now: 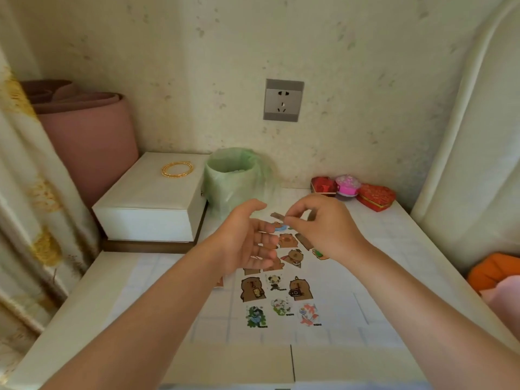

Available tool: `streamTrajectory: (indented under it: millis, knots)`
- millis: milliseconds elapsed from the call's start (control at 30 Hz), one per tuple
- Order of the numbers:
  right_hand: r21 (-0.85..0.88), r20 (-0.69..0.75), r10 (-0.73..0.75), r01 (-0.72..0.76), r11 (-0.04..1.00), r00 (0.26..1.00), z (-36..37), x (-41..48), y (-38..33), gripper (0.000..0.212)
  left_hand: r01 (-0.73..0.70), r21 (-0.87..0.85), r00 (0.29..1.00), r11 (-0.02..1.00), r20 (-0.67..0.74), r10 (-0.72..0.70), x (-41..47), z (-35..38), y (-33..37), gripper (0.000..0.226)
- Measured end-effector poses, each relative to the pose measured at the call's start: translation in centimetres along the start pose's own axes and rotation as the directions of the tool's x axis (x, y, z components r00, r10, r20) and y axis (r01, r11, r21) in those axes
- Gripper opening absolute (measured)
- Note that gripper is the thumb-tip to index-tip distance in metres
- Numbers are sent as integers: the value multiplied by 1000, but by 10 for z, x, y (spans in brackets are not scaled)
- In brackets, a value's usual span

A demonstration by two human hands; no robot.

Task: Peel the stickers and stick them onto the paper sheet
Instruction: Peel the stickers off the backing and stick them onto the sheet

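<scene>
Blurred scrap (278,217) in grip of right hand (323,225)

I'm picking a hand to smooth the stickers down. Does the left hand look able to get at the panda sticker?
Probably yes. The left hand is open and empty above the paper sheet, and the panda sticker lies uncovered just on its near side, with nothing between.

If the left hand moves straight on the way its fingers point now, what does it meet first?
Most likely the right hand, which pinches a small brown sticker. The left hand has open fingers pointing at it, though depth is unclear.
</scene>
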State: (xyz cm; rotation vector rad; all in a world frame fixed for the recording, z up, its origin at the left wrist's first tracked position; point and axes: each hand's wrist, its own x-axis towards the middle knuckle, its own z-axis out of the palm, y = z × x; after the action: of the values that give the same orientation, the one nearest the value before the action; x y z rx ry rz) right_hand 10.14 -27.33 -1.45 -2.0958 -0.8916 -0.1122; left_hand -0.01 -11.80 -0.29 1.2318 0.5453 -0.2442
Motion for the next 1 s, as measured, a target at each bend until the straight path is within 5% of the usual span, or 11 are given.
streamTrajectory:
  millis: [67,167,267,400,667,867,1000]
  knots:
    - [180,19,213,-213,960,977,-7,0,6,4,-37,-5,998,999,-53,37,5,4,-1,41]
    - [420,215,471,-516,747,856,-18,-6,18,9,-156,142,962,977,-203,183,14,11,-5,27]
    - [520,351,526,-629,579,775,-21,-12,27,12,-203,281,951,938,-173,257,18,20,-12,16]
    - [574,389,548,-660,485,740,-23,-18,35,7,-215,274,951,938,-159,264,21,33,-17,14]
    - [506,314,557,-632,587,769,-33,-28,39,15,-279,321,921,905,-176,347,31,44,-21,8]
    - [157,158,502,-524,837,850,-47,-27,39,8,-349,514,864,783,-146,481,38,50,-19,6]
    - [265,223,464,-512,817,857,-55,-25,45,19,-377,576,873,726,-41,486,37,53,-18,7]
